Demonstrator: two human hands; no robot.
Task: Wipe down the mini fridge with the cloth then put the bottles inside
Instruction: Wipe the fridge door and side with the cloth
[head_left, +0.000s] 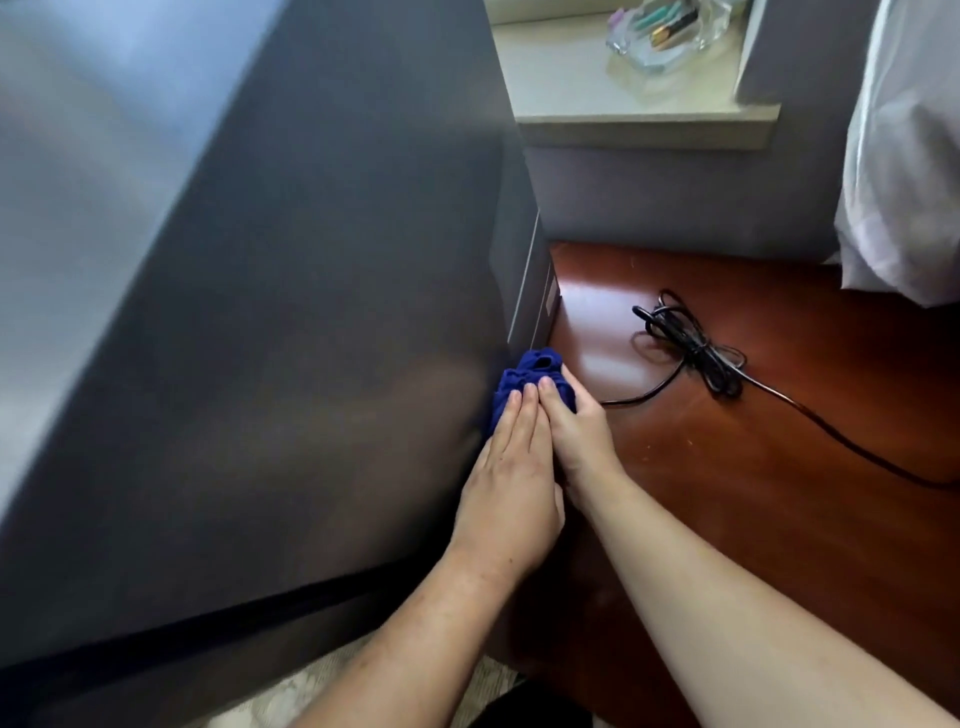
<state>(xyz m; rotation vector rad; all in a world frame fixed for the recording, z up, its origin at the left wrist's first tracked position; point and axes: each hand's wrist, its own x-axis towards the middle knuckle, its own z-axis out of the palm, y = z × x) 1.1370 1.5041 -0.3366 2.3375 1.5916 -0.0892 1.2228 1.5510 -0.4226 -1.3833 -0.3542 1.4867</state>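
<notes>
The dark grey mini fridge (291, 291) fills the left of the head view, seen from above, with its door closed. A bunched blue cloth (524, 371) is pressed against the fridge's lower right edge. My left hand (511, 483) lies flat on the cloth with its fingers together. My right hand (576, 421) grips the cloth from the right side, touching my left hand. No bottles are in view.
A black power cord (696, 353), partly bundled, trails across the reddish wooden floor (779, 467) to the right. A pale shelf (639, 111) with a glass holder of pens (665, 36) is at the top. White bedding (909, 182) hangs at the right edge.
</notes>
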